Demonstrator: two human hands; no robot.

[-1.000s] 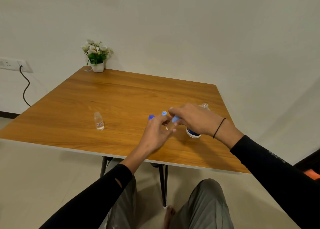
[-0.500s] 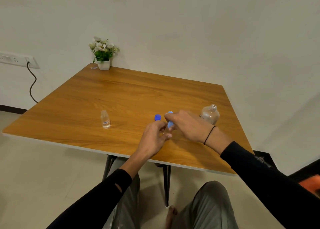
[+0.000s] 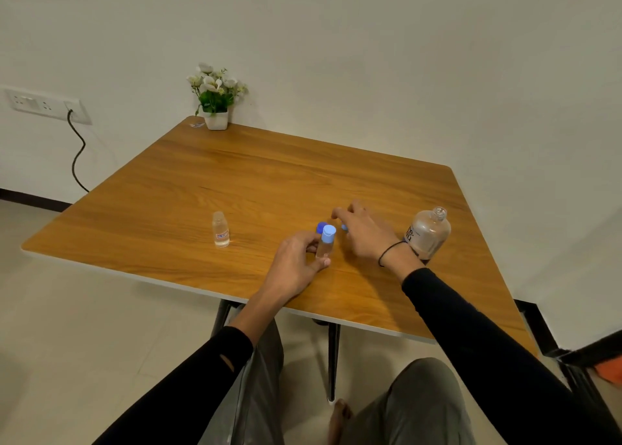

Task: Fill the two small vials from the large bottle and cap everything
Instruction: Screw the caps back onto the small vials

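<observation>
A wooden worktop (image 3: 255,182) seen from above and in front, with the person's two black-sleeved arms reaching onto it.

The left hand (image 3: 296,262) grips a small clear vial (image 3: 324,247) near the worktop's front middle, thumb and fingers curled round its body. The vial stands upright and wears a light blue cap (image 3: 329,233). The fingers hide much of its glass, so its fill level cannot be told.

Just behind it a darker blue cap (image 3: 320,226) peeks out, mostly hidden by the capped vial. Whether it lies loose on the wood cannot be seen.

The right hand (image 3: 365,234) hovers just right of the vial, palm down, fingers loosely bent toward the worktop. A speck of light blue (image 3: 344,227) shows at its fingertips; it is too small and covered to say what it is or whether the hand holds it.

A second vial (image 3: 220,229) stands upright and uncapped, well apart to the left, with a small red and white label and clear liquid low inside.

The large bottle (image 3: 429,230) stands at the right edge, beside the right wrist, its neck open. The wrist covers its base.

A small flower pot (image 3: 216,118) sits at the far corner. A wall socket (image 3: 43,104) with a dark cable is on the left wall.
</observation>
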